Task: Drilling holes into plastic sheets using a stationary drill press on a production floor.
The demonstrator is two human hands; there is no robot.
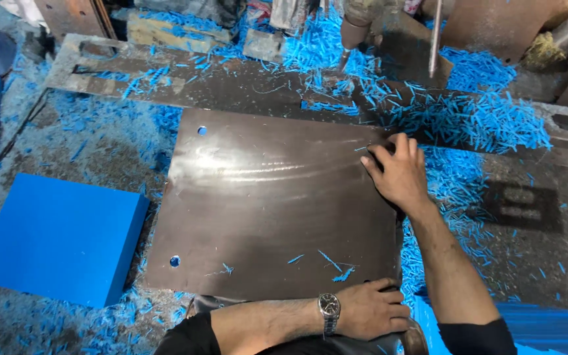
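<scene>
Head view, looking down on a cluttered workshop bench. A large, flat, roughly square metal plate (264, 210) lies in the middle, dull brown-grey steel with a smeared shine across its upper half and a small round hole near each left corner. The right hand (396, 172) rests on the plate's upper right edge, fingers curled over the rim and gripping it. The left hand (369, 309), with a metal-strapped wristwatch (329, 307) on the wrist, lies across the near edge at the lower right; its fingers are bent against the rim, but I cannot tell whether they clamp it or only press on it. Both forearms emerge from dark sleeves.

Thin bright blue plastic shavings (468, 118), short and needle-like, are heaped thickly behind and to the right of the plate, with a few strays on its surface. To the left, apart from the plate, sits a smooth, solid blue rectangular block (54, 236) with sharp edges.
</scene>
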